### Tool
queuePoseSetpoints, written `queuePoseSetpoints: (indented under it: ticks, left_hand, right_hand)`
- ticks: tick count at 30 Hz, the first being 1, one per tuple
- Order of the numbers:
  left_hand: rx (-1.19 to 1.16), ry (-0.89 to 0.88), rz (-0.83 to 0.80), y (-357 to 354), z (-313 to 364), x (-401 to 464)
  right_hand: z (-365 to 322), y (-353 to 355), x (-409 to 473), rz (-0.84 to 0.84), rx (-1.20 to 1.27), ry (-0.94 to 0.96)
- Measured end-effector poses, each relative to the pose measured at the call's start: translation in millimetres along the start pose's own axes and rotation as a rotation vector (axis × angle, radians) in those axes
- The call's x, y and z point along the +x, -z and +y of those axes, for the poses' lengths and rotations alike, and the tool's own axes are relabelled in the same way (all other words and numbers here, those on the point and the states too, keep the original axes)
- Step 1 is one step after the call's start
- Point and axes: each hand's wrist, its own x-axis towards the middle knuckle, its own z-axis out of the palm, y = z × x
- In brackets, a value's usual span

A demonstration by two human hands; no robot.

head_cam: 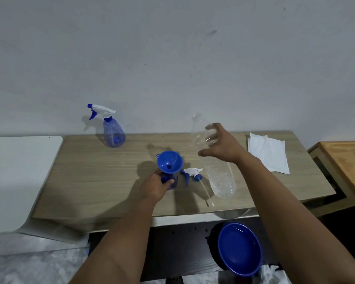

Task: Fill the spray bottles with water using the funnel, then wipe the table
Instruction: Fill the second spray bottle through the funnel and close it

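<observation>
A blue funnel (169,161) sits in the neck of an uncapped blue spray bottle (171,180) near the middle of the wooden table (86,181). My left hand (155,186) grips that bottle's body. Its spray head (193,173) lies on the table just to the right. A tall clear plastic bottle (217,173) stands right of it. My right hand (219,143) is spread against the clear bottle's upper part, fingers loosely bent round it. A second spray bottle (113,133), capped, stands at the back left. A white cloth (267,151) lies at the back right.
A blue bowl (239,249) sits on a dark surface below the table's front edge. A white surface (14,177) adjoins the table on the left. An orange-brown wooden table (348,162) stands to the right. The wall runs close behind the table.
</observation>
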Motion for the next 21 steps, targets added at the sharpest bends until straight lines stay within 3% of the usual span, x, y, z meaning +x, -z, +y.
queuePoseSetpoints:
  ticks: [9,21]
  left_hand:
    - [0.015,-0.013,-0.003,0,0,-1]
    - [-0.013,0.016,-0.022,-1,-3,2]
  right_hand:
    - [9,-23,50,0.373,0.236,0.031]
    - [26,-64,52,0.420,0.294,-0.024]
